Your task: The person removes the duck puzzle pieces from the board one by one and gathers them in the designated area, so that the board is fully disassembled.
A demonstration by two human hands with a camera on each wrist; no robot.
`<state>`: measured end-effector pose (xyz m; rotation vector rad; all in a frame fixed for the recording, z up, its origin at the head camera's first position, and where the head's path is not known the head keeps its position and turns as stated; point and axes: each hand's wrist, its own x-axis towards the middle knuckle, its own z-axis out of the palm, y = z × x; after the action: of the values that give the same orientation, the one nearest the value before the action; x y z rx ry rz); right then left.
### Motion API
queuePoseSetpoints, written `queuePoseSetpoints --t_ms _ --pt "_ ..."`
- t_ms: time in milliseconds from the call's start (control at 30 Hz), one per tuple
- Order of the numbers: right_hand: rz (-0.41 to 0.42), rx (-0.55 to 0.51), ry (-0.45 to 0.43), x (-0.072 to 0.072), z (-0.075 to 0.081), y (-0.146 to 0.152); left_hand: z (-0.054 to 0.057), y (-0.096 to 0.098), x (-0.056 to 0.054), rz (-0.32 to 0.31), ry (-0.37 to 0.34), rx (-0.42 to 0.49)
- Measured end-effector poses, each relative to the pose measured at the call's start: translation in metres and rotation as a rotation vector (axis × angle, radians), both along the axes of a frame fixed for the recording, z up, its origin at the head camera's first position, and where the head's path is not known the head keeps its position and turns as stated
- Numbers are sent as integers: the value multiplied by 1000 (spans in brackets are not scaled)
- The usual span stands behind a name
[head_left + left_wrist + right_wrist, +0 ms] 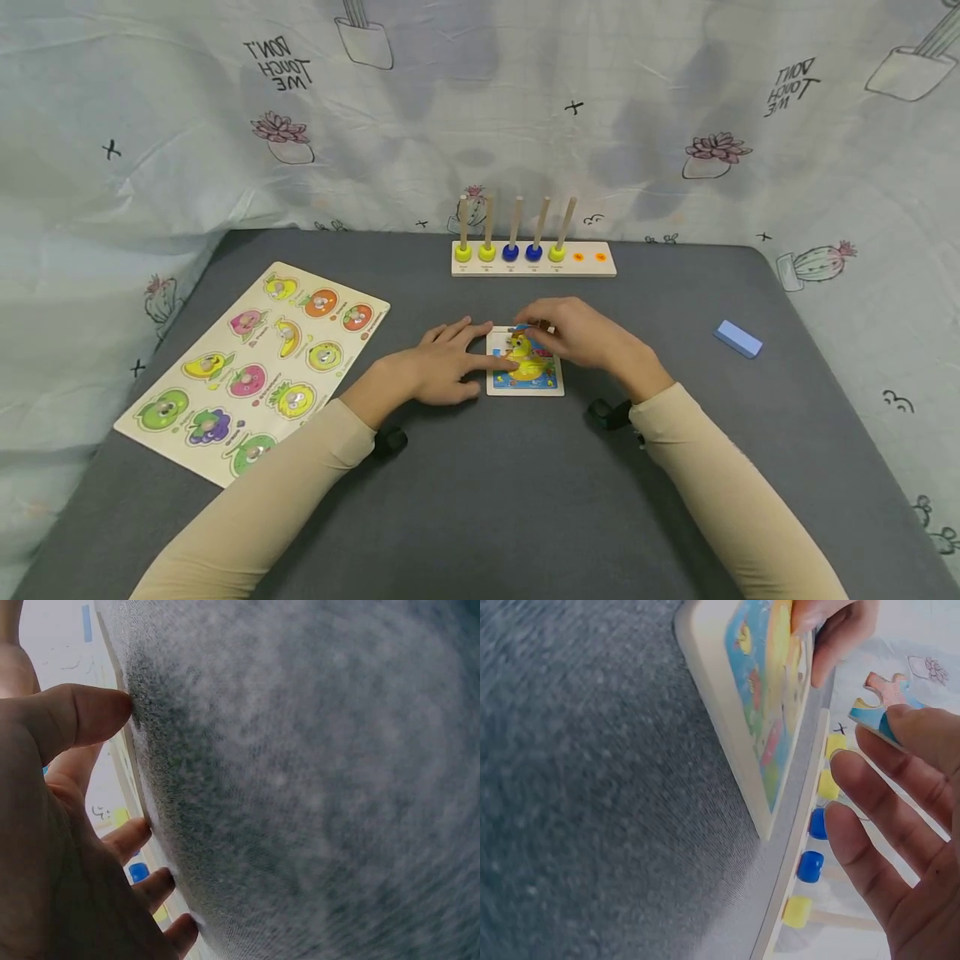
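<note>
A small square jigsaw puzzle (534, 383) with a yellow duck picture lies on the grey table in front of me. The left hand (446, 367) is spread beside its left edge, index finger stretched onto the duck and the other fingers on the table. Above the puzzle's upper right part, the right hand (576, 332) pinches a jigsaw piece (886, 703) between thumb and index finger. That piece, blue with pinkish-orange, is held off the board in the right wrist view; its remaining fingers are loosely bent. In the head view the fingers mostly cover the piece.
A fruit peg board (303, 360) lies at the left, partly beneath the left forearm. Behind the puzzle stands a white counting rack (534, 268) with upright wooden pegs and yellow and blue beads. A blue block (738, 339) rests on the right side of the table.
</note>
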<state>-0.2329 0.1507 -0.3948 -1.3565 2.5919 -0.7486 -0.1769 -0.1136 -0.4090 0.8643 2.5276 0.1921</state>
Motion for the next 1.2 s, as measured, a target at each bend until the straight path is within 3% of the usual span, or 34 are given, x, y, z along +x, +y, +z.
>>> queuePoseSetpoints --t_ms 267,600,833,1200 --pt "-41 -86 -116 2 7 11 -1 0 0 8 -6 5" --pt "-42 -171 -57 -1 11 27 -1 0 1 8 -5 9" --pt "-88 -168 -102 -4 12 36 -1 1 1 10 -10 12" --pt "-145 -161 -96 -10 10 55 0 1 0 18 -15 16"
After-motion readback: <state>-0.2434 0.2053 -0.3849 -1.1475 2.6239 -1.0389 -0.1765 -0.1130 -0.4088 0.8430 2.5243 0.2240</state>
